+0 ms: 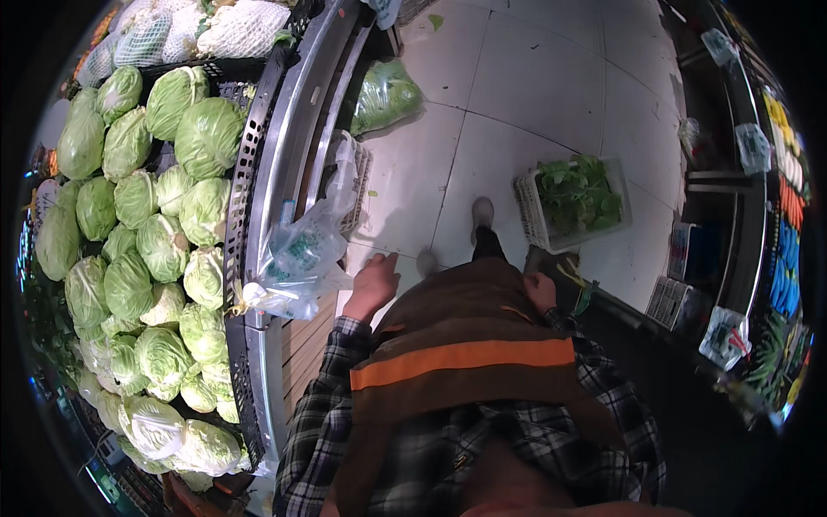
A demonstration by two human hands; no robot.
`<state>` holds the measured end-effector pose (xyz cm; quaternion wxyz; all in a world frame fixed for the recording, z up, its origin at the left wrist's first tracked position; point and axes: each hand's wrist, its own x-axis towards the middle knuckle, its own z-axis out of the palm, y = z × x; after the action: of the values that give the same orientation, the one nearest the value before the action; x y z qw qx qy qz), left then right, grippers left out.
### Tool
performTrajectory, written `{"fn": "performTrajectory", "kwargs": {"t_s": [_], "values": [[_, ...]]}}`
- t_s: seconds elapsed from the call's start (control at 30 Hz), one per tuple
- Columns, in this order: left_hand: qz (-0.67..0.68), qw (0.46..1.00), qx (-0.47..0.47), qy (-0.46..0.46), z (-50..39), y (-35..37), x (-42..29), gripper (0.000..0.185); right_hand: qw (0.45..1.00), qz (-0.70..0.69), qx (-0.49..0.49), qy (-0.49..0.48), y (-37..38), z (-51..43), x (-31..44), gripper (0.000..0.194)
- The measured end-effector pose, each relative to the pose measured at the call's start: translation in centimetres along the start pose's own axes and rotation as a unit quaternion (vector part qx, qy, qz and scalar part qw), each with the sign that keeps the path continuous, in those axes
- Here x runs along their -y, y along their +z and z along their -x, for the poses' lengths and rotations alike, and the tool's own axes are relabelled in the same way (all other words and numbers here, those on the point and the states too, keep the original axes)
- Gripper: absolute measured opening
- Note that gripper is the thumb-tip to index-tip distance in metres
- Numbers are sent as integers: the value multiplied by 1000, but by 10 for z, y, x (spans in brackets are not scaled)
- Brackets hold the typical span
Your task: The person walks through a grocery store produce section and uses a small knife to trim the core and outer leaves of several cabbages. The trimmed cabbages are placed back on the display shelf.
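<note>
My left hand [374,284] hangs beside the stall's metal edge, fingers loosely curled, just right of a clear plastic bag bundle [300,249] tied to the display. Whether anything lies within its fingers cannot be told. My right hand [539,291] is low at the right side of my brown apron [452,310], its fingers partly hidden. Round green cabbages [161,355] fill the display on the left. Past my right hand, a pale crate [528,210] on the floor holds leafy greens [575,194].
A bag of green vegetables [387,97] lies on the tiled floor beside a white basket [362,187]. Net-wrapped produce [242,29] sits beyond the cabbages. At the right, another stall bears colourful produce [784,258], with crates [670,302] beneath.
</note>
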<state>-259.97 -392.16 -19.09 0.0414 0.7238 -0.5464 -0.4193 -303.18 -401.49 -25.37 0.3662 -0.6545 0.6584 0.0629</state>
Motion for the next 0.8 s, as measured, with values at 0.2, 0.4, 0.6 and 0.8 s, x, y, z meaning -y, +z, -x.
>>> {"fn": "performTrajectory", "kwargs": {"t_s": [0.2,0.4,0.6,0.8], "values": [[71,984,5,-166,-42,-17,-19,49,990,79,113,-19,-49,-161,12,44],[187,955,44,-225,-72,-36,-46,49,983,46,145,-108,-111,-338,161,49],[165,973,-13,-162,-137,-58,-17,44,986,22,101,-129,-153,-391,225,49],[113,990,-23,-80,-249,-98,4,45,988,124,93,-7,-184,-362,174,52]]}}
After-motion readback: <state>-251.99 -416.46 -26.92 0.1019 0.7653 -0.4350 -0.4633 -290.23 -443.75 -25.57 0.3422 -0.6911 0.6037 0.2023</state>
